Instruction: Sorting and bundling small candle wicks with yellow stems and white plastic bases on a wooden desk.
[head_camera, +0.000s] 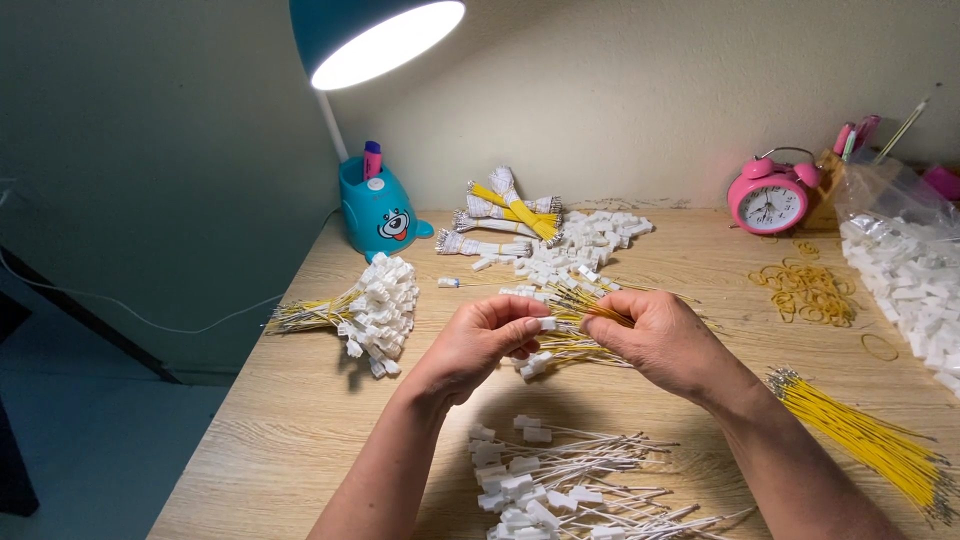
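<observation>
The left hand (475, 340) pinches a small white connector (546, 324) between thumb and fingers, its grip narrow and closed on the piece. The right hand (655, 335) holds thin yellow wires (590, 308), also with a closed grip, so that the wire ends meet the connector just above the wooden table (290, 420). Finished white-wire pieces (560, 485) lie near the body, easy to drop there. Loose white connectors (575, 250) wait behind the hands, and a yellow wire bundle (865, 440) lies at the right. A blue lamp (375, 40) lights the work, a pink alarm clock (768, 200) stands by the pale wall.
</observation>
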